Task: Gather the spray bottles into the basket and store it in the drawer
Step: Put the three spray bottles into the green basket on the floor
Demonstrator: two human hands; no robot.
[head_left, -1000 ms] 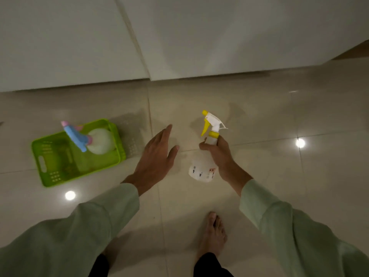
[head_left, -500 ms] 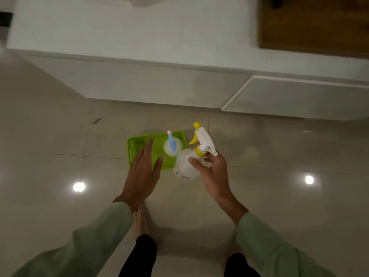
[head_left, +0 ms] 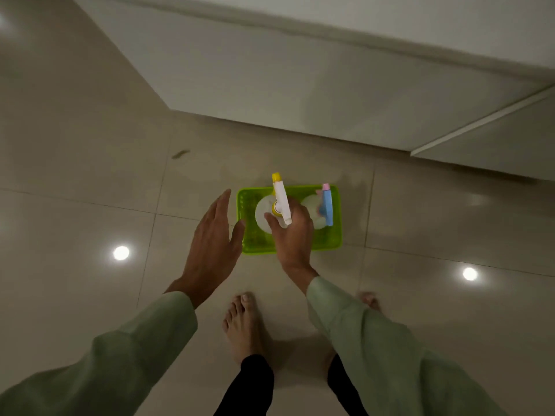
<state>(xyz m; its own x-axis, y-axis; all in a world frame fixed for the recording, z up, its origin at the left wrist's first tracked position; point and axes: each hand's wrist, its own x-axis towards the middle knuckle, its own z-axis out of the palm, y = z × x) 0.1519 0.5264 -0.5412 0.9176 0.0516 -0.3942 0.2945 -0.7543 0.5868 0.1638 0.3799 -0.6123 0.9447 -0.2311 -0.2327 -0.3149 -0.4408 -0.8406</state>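
Observation:
A bright green basket (head_left: 335,235) sits on the tiled floor in front of me. In its right half stands a white spray bottle with a blue and pink trigger head (head_left: 326,205). My right hand (head_left: 292,235) is shut on the neck of a white spray bottle with a yellow and white trigger head (head_left: 280,199), held upright over the basket's left half. Whether its base touches the basket floor is hidden. My left hand (head_left: 213,235) hovers open with fingers apart, just left of the basket's left rim.
White cabinet fronts (head_left: 300,94) run along the wall behind the basket, with a drawer front (head_left: 495,145) jutting out at the right. My bare feet (head_left: 244,325) stand on the glossy tiles just behind the basket. A small dark mark (head_left: 180,154) lies on the floor at upper left.
I have stepped up to the basket. My right hand carried the yellow-headed bottle from beside the basket to over its left half. The left hand moved to the basket's left rim.

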